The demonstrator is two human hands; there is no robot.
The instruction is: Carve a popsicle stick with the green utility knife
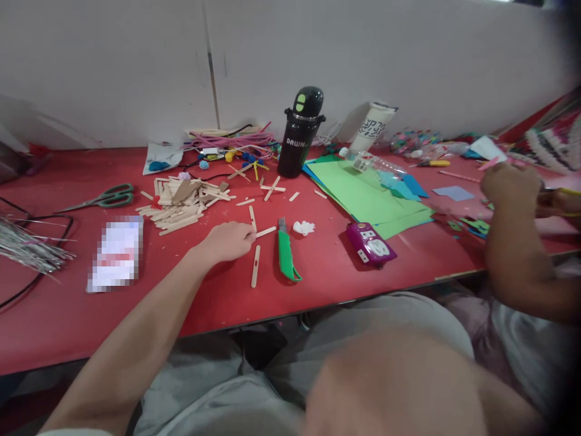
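Observation:
My left hand (229,241) reaches across the red table (318,272), fingers curled together and pinching the end of a flat wooden craft stick (266,231). Two more sticks lie beside it, one upright (252,217) and one below (255,266). A green utility knife (285,253) lies just right of the hand. A heap of craft sticks (181,206) sits behind my wrist. A blurred skin-coloured shape (399,387), very near the camera at the bottom, may be my right hand; no fingers show.
Scissors (106,197), silver tinsel (27,248) and a black cable lie left. A black bottle (299,133), green and blue paper sheets (376,200), a purple power strip (371,243) and a white wad (303,227) lie right. Another person's hand (511,184) works at the right edge.

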